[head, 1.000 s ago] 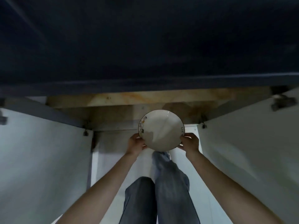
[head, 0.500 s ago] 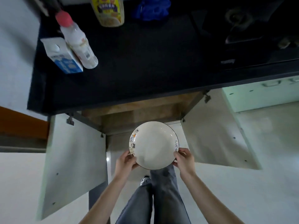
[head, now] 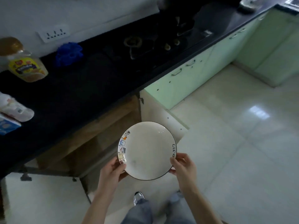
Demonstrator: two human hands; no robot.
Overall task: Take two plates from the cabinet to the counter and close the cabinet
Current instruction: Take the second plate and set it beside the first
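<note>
A white plate (head: 146,150) with a thin black rim, small cartoon pictures on its left edge and the word "Life" on its right edge is held level in front of me. My left hand (head: 112,171) grips its lower left rim and my right hand (head: 182,167) grips its lower right rim. Whether a second plate lies under it cannot be told. The plate hangs below and in front of the black counter (head: 77,97). Under the counter the cabinet (head: 100,143) stands open, with its left door (head: 43,199) and right door (head: 161,120) swung out.
On the counter stand a yellow-labelled jar (head: 26,68), a blue scrubber (head: 69,53), a white bottle (head: 15,108), a blue-and-white carton (head: 7,126) and a gas stove (head: 145,44). Pale green cabinets (head: 202,67) run to the right. Glossy tiled floor (head: 234,151) lies below.
The view has risen and swung right, from inside the cabinet to above the counter. Both hands have kept hold of the plate and lifted it out and up.
</note>
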